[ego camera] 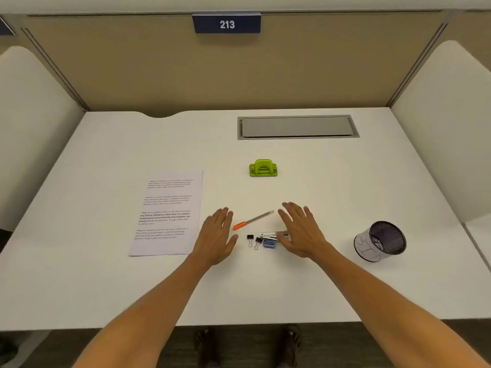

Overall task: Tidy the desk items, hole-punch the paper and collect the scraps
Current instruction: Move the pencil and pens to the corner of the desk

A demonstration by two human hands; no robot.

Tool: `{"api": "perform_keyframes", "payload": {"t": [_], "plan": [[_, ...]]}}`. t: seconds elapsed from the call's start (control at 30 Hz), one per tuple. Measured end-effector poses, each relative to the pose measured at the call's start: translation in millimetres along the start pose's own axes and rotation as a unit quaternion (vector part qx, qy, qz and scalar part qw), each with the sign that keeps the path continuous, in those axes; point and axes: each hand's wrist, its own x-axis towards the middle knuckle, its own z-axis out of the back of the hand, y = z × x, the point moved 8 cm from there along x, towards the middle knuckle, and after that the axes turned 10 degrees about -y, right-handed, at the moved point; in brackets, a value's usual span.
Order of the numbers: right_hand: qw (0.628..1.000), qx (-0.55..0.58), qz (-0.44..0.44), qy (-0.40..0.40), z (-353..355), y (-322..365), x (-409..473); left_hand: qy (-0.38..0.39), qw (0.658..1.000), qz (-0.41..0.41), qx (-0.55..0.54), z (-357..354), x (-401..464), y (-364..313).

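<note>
white desk point(265, 288) in cubicle 213. your left hand point(216, 239) and right hand point(300, 232) lie flat, open, empty, flanking pen point(252, 220) and 2 clips point(253, 241); paper point(167, 213) left, green punch point(263, 168) behind, mesh cup point(380, 241) right.

We see open table point(332, 187) around the green hole punch point(263, 168); pen point(252, 220), binder clips point(253, 240) and stapler point(273, 235) crowd between both hands.

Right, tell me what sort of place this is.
Probably a numbered study carrel or office cubicle: a 213 sign on tan partition panels, and a white desk with a cable hatch.
</note>
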Motion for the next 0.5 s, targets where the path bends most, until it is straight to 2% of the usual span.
{"api": "perform_keyframes", "payload": {"t": [0.23,0.5], "plan": [[0.999,-0.002,0.036,0.024,-15,-3,-6,0.032,0.999,-0.004,0.002,-11,11,-12],[0.999,0.015,0.035,0.034,-25,-7,-9,0.085,0.995,0.042,0.004,-34,33,-17]]}}
